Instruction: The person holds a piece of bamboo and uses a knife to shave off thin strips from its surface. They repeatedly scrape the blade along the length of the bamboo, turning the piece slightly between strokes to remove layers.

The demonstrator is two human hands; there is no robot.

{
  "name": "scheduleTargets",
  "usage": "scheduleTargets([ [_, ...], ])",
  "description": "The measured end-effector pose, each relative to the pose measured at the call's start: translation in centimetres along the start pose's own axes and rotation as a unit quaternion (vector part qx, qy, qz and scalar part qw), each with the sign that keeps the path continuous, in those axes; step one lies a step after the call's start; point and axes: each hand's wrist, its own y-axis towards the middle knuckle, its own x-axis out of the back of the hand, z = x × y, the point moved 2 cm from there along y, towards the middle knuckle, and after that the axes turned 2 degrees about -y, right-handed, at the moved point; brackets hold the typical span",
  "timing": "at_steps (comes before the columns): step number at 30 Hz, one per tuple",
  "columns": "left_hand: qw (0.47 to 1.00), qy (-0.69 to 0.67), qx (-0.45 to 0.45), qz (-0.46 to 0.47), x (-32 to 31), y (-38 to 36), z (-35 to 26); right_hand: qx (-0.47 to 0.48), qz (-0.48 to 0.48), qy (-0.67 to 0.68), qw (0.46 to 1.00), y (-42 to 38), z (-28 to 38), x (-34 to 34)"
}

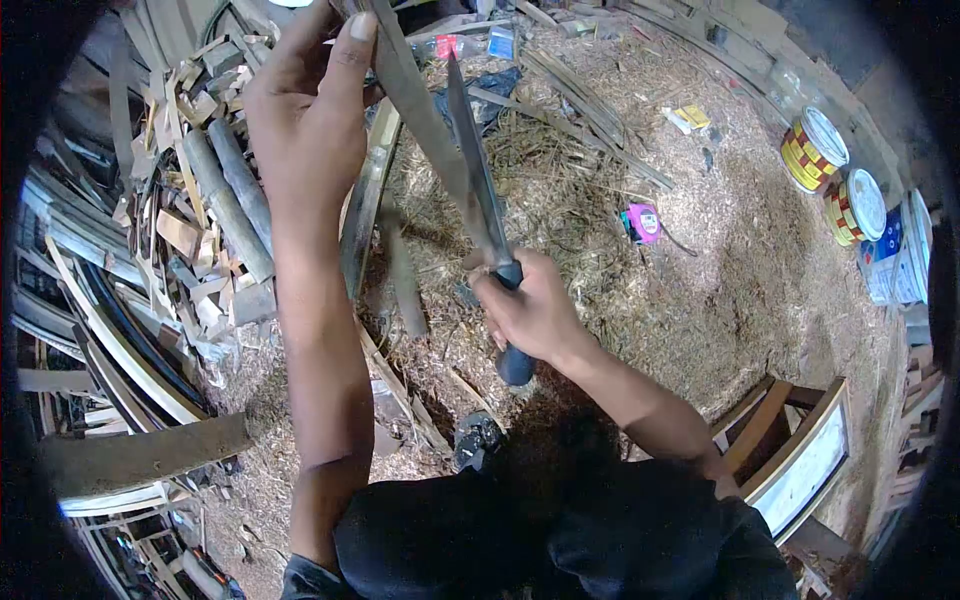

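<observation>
The left hand (305, 110) is raised at the far left of the scene, its fingers (355, 50) wrapped narrowly around the upper end of a long strip of wood (420, 110), which slants from the far side down toward the near centre. The right hand (530, 310) sits nearer and to the right, its fingers closed tight around the dark handle of a long knife (475, 170). The blade runs up and away from that grip, its long axis nearly parallel to the strip and lying just right of it, so the edge meets the wood at a shallow angle somewhere above the right fist (whether steel and wood actually touch cannot be made out where they overlap). The strip thus lies up and left of the knife hand, and the left hand is the one that holds it. Below both, the floor (720, 300) is deep in shavings, with a pink tape measure (642, 222) to the right, two striped tins (830, 170) at the far right, bamboo offcuts (225, 195) piled at the left and a wooden frame (800, 450) near the right knee.
</observation>
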Motion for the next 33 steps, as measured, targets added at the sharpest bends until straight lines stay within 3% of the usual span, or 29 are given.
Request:
scheduleTargets([
  [4, 1.0, -0.014, 0.002, -0.009, -0.1, -0.4, -0.1, 0.116, 0.031, 0.037, 0.992, -0.5, 5.1, -0.9],
  [8, 1.0, -0.008, 0.0, -0.007, -0.2, -0.7, -0.5, 0.173, -0.009, -0.056, 0.983, 0.1, 1.1, -0.8],
  [10, 1.0, -0.004, -0.002, -0.02, 0.4, -0.3, 0.0, -0.053, -0.007, 0.052, 0.997, -0.1, -3.0, -0.2],
  [11, 0.999, 0.0, -0.001, -0.032, 0.7, -0.2, 0.3, -0.052, -0.007, 0.051, 0.997, 0.1, -5.0, 0.2],
  [13, 0.999, -0.006, 0.001, -0.047, 0.9, 0.0, 0.9, -0.17, -0.021, 0.06, 0.983, 0.3, -9.3, 1.0],
  [14, 0.998, -0.01, 0.003, -0.063, 1.0, 0.1, 1.2, -0.169, -0.023, 0.061, 0.983, 0.3, -10.5, 1.2],
  [17, 0.998, 0.008, 0.01, -0.059, 1.1, 0.4, 1.6, -0.129, -0.031, 0.014, 0.991, 0.3, -10.6, 1.1],
  [18, 0.998, 0.009, 0.013, -0.058, 1.1, 0.4, 1.4, -0.113, -0.028, 0.034, 0.993, -0.1, -7.9, 0.4],
  [20, 0.998, -0.045, 0.015, 0.034, 0.7, 0.4, 0.9, -0.048, -0.006, 0.035, 0.998, -0.3, -4.2, -0.4],
  [21, 0.998, -0.044, 0.016, 0.033, 0.7, 0.2, 0.8, -0.049, -0.004, 0.035, 0.998, -0.2, -4.3, -0.7],
  [23, 0.999, -0.008, 0.04, -0.001, 0.6, -0.1, 0.7, 0.094, -0.02, -0.051, 0.994, 0.1, -4.2, -0.9],
  [24, 0.999, -0.008, 0.039, -0.002, 0.7, -0.2, 0.5, 0.095, -0.02, -0.051, 0.994, 0.1, -4.4, -1.0],
  [26, 0.997, -0.005, 0.065, 0.036, 1.0, -0.1, 0.4, -0.032, -0.031, 0.017, 0.999, 0.0, -5.6, -0.9],
  [29, 0.995, -0.008, 0.082, 0.063, 1.0, -0.4, 0.6, -0.083, -0.032, 0.015, 0.996, 0.1, -6.9, -0.4],
  [31, 0.997, -0.02, 0.062, 0.044, 0.7, -0.4, 0.5, -0.053, -0.033, -0.021, 0.998, -0.1, -6.0, -0.7],
  [33, 0.996, -0.015, 0.069, 0.053, 0.6, -0.3, 0.6, 0.072, -0.036, -0.04, 0.996, -0.2, -4.4, -1.0],
])
